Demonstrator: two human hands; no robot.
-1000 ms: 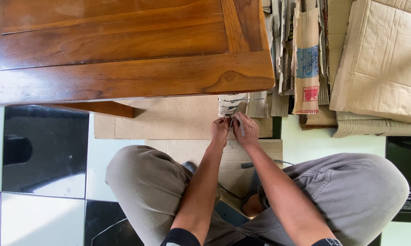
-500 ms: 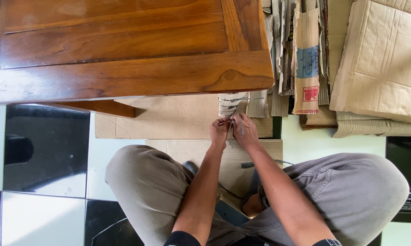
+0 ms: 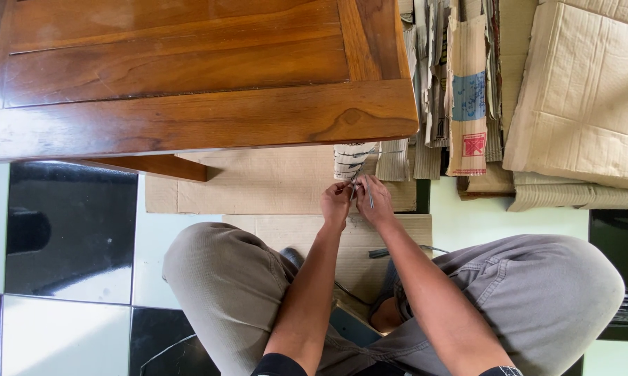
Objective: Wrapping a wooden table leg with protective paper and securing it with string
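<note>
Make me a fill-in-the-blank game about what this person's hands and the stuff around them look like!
1. The left hand and right hand meet at a thin metal wire just below the edge of the wooden ____.
2. The flattened boxes stacked at the right are made of ____.
3. The person's trousers are ____ in colour.
4. The floor tiles are white and ____.

Missing words: table; cardboard; grey; black
</note>
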